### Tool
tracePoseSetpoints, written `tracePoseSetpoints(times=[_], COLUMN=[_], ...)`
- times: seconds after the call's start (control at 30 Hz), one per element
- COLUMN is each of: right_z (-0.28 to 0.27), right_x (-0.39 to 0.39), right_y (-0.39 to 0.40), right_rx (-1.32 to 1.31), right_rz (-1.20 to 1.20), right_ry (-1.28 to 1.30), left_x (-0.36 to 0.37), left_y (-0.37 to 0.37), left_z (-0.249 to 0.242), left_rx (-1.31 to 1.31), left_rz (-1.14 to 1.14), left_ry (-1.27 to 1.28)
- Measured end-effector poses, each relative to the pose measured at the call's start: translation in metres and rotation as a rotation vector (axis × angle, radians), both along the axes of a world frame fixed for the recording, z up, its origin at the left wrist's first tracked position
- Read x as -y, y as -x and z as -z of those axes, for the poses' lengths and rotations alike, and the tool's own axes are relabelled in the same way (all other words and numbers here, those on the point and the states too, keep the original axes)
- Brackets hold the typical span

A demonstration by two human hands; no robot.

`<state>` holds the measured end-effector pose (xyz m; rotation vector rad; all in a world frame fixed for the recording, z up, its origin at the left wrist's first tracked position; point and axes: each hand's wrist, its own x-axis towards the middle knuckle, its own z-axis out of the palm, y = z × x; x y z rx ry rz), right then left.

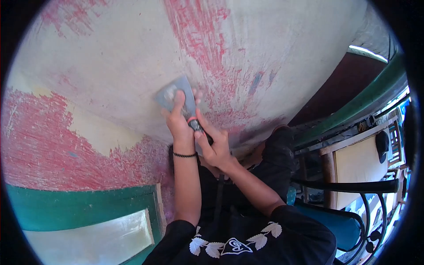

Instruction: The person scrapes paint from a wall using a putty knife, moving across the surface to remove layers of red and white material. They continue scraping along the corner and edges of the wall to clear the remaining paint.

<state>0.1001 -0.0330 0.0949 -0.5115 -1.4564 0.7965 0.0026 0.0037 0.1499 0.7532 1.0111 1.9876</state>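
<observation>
Fingers of right hand (217,148) pinch scraper (189,98) handle; left thumb presses blade face, left hand (179,128) fingers partly hidden, spread unclear. Blade at patchy wall (128,62); low angle, even pressure advisable.

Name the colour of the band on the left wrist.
The wristband is black; it shows best in the head view.

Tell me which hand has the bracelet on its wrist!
The left hand, at the scraper blade: a dark braided bracelet circles its wrist. The right hand, on the handle, has a bare wrist.
</observation>
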Motion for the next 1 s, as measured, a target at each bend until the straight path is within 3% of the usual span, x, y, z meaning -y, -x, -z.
tracePoseSetpoints(times=[0.2, 0.27, 0.43, 0.57, 0.6, 0.63, 0.7, 0.83, 0.93, 1.0], right_z=[0.117, 0.125, 0.098, 0.110, 0.104, 0.094, 0.068, -0.010, -0.004, 0.032], right_x=[0.034, 0.034, 0.048, 0.044, 0.029, 0.007, -0.008, -0.012, -0.003, 0.003], right_y=[-0.012, -0.011, -0.003, 0.001, 0.002, 0.003, -0.001, -0.015, -0.014, -0.009], right_rx=[0.159, 0.169, 0.209, 0.256, 0.206, 0.160, 0.125, 0.135, 0.111, 0.097], right_rz=[-0.002, 0.023, 0.030, -0.028, 0.026, 0.078, 0.074, -0.033, -0.015, 0.048], right_ry=[0.251, 0.229, 0.295, 0.421, 0.222, 0.032, -0.060, 0.089, 0.100, 0.042], left_x=[0.026, 0.024, 0.030, 0.025, 0.017, 0.011, 0.002, -0.008, 0.001, 0.000], left_y=[-0.008, -0.008, 0.001, 0.010, 0.011, 0.009, 0.002, -0.012, -0.010, -0.009], left_z=[0.130, 0.136, 0.121, 0.131, 0.123, 0.107, 0.067, -0.020, -0.009, 0.040], left_rx=[0.076, 0.124, 0.167, 0.083, 0.079, 0.081, 0.089, 0.076, 0.061, 0.088], left_rz=[0.000, 0.005, 0.053, 0.080, 0.091, 0.100, 0.103, 0.036, 0.089, 0.030], left_ry=[0.245, 0.254, 0.277, 0.219, 0.147, 0.084, -0.017, -0.057, -0.069, 0.004])
